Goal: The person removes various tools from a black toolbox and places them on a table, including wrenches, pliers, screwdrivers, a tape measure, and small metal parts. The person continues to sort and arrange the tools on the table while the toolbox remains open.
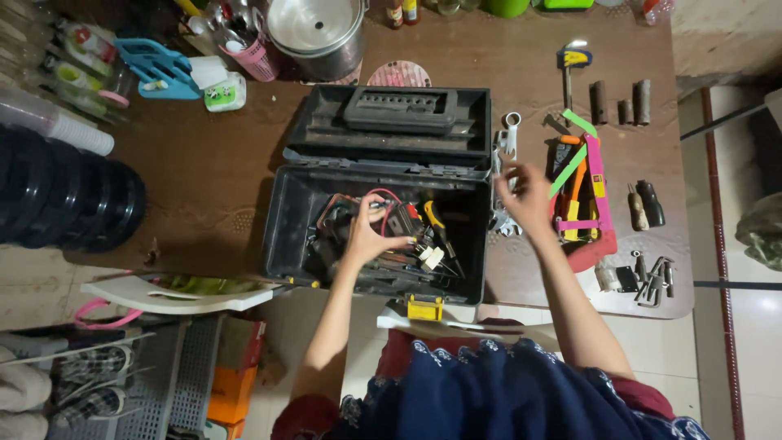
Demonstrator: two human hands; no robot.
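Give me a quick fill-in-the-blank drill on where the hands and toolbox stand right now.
1. The left hand reaches into the open black ____.
2. The toolbox lid is swung ____.
3. The right hand hovers over the table, to the ____ of the toolbox.
4. The toolbox latch is coloured ____.

Missing: toolbox; open; right; yellow

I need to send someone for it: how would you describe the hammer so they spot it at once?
Start at the open black toolbox on the brown table. Look beyond its right corner, toward the table's far edge. The hammer lies there alone, yellow-and-blue at its head, left of three dark cylinders.
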